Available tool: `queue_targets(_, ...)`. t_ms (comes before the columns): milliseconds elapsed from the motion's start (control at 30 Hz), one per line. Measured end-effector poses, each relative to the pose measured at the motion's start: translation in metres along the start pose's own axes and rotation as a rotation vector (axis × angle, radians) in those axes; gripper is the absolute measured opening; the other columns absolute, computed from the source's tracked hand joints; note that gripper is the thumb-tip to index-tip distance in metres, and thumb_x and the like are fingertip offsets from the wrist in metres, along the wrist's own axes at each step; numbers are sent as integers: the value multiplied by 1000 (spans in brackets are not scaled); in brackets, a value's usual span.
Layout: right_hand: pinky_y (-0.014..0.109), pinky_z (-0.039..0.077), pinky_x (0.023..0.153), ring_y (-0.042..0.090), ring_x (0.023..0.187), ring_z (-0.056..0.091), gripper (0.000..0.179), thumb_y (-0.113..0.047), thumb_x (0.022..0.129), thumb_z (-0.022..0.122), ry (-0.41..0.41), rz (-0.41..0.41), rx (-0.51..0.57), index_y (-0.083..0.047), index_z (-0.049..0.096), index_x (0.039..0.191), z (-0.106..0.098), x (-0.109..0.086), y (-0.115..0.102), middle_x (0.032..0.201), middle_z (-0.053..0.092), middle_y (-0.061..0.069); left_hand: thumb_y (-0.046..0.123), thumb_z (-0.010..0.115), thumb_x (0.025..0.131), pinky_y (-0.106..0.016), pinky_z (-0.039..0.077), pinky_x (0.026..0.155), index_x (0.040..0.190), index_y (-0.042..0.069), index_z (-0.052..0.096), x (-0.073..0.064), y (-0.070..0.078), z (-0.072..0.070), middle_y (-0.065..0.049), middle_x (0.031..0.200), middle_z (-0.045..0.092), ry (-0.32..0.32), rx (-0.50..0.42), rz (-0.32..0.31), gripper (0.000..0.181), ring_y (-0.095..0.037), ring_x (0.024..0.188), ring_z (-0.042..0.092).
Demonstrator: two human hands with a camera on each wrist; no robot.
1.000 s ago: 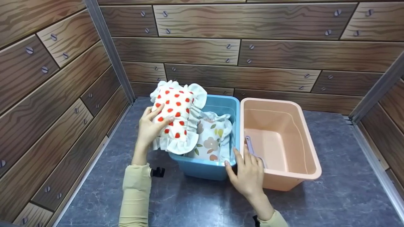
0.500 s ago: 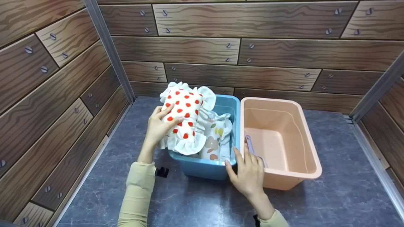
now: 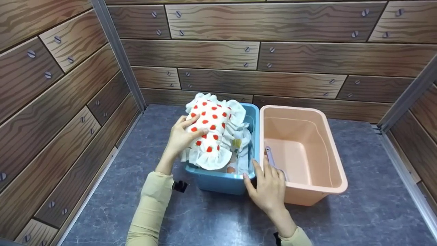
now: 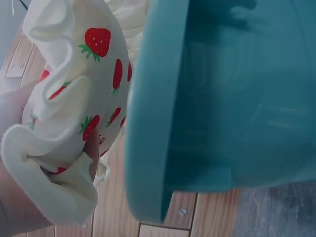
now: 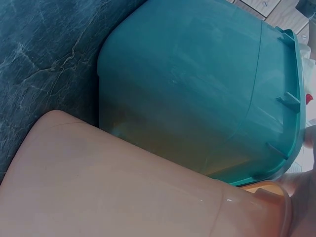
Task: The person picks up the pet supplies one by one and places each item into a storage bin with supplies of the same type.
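Note:
My left hand [image 3: 183, 136] grips a small white pillow [image 3: 213, 128] with red strawberries and a ruffled edge, by its left side. The pillow is tilted over the blue bin [image 3: 218, 179], and in the left wrist view it hangs close beside the bin's rim [image 4: 158, 113]. Under it in the bin lies a pale blue floral pillow [image 3: 243, 150] with ruffles, mostly covered. My right hand [image 3: 269, 186] rests with spread fingers at the front where the blue bin and the peach bin [image 3: 336, 181] meet, thumb at the blue rim. It holds nothing.
Inside the peach bin leans a lilac handle-like thing [image 3: 269, 155], its lower part behind my right fingers. Both bins stand side by side on a dark grey marbled floor [image 3: 112, 191]. Wood-patterned walls [image 3: 218, 54] enclose the back and both sides.
My left hand has carried the strawberry pillow to the right and slightly down, further over the blue bin, covering more of the floral pillow. The right hand has stayed in place.

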State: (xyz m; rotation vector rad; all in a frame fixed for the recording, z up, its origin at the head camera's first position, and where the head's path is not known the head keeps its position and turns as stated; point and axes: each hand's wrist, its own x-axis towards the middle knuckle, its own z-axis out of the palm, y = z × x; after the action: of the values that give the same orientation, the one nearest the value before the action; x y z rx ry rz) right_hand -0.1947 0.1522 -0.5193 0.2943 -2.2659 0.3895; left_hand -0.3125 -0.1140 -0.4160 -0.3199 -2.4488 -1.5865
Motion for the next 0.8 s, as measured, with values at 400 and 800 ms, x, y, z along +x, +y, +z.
queue_targets(400, 52, 42, 81, 41, 93, 62, 63, -56, 97, 41, 5, -6, 1, -4, 66, 122, 0, 1, 0, 127, 59, 30, 27, 84, 76, -31, 42, 85, 135, 16, 60, 2, 3, 13, -3, 114, 57, -55, -35, -41, 65, -19, 100, 52)
queue_targets(800, 52, 43, 81, 41, 95, 62, 58, -51, 94, 47, -6, 4, 1, -4, 66, 122, 0, 0, 0, 126, 59, 29, 26, 83, 76, -37, 39, 100, 135, 13, 59, 6, 2, 24, -9, 124, 57, -9, -42, -133, 65, -24, 115, 51)
